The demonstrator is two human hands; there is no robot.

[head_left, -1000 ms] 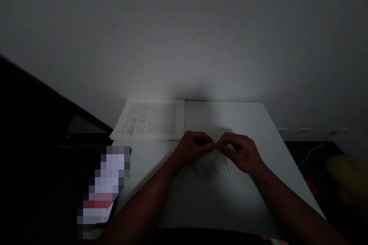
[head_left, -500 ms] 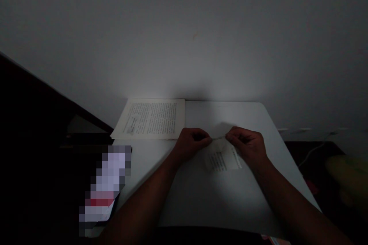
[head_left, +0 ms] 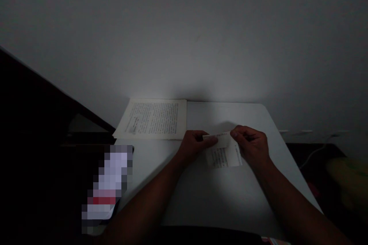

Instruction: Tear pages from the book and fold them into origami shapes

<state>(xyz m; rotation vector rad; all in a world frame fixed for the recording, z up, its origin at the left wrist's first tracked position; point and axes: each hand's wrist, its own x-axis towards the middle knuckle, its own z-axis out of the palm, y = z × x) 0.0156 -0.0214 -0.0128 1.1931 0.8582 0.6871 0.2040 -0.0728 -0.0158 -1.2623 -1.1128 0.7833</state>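
Note:
A small printed sheet of paper [head_left: 222, 157] is between my two hands, above the white table. Its upper part is folded over toward me as a flap, and lines of dark print show on the lower part. My left hand [head_left: 197, 145] pinches the flap at its left side, thumb on top. At the upper right corner of the paper, my right hand [head_left: 251, 141] grips the edge between thumb and fingers. The fingers behind the sheet are partly hidden, and the light is dim.
Printed pages [head_left: 156, 118] lie at the back left of the white table [head_left: 224, 199], against the wall [head_left: 184, 38]. A phone with a blurred-out screen [head_left: 110, 183] rests at the left edge. On the right, a pale cable [head_left: 312, 155] runs over a dark surface.
The top of the paper, seen edge-on before, now shows as a flap folded toward me. My left thumb has moved slightly right onto it; my right hand has shifted a little right.

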